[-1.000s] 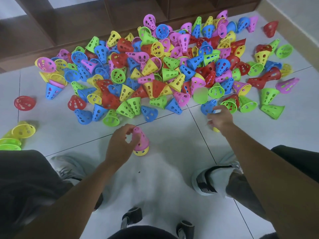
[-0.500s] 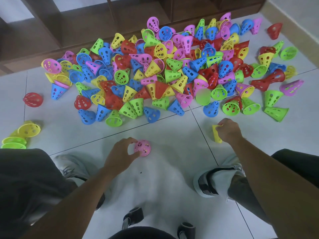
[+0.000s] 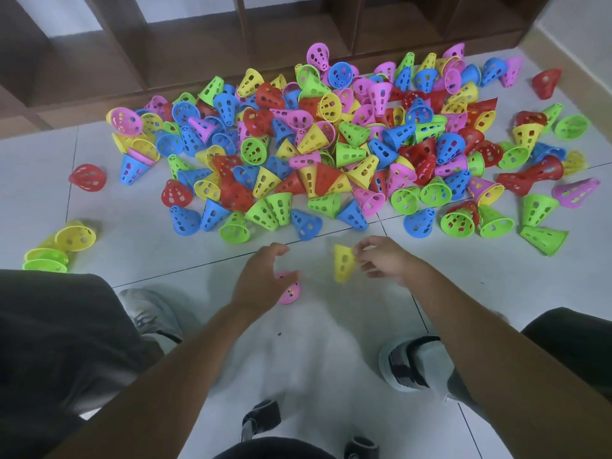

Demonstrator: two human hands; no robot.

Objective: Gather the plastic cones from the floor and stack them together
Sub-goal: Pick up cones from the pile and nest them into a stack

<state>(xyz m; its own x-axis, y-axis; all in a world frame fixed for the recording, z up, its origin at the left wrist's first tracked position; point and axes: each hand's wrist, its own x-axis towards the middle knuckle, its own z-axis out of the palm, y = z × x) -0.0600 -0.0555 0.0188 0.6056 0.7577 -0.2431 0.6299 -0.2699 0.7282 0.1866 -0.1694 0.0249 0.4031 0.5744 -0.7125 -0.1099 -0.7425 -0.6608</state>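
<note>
The right hand (image 3: pixel 384 260) pinches a yellow cone (image 3: pixel 343 262) by its side and holds it above the tiled floor (image 3: pixel 331 342), just in front of the big pile of cones (image 3: pixel 318 150). The left hand (image 3: pixel 261 279) curls its fingers over a pink cone (image 3: pixel 289 291) lying on the floor, thumb spread wide; whether its grip has closed on that cone cannot be told.

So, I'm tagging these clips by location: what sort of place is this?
Probably an indoor room, a home or playroom perhaps: a white tiled floor, dark wooden open shelving along the wall, and a heap of coloured plastic cones spilled before it.
</note>
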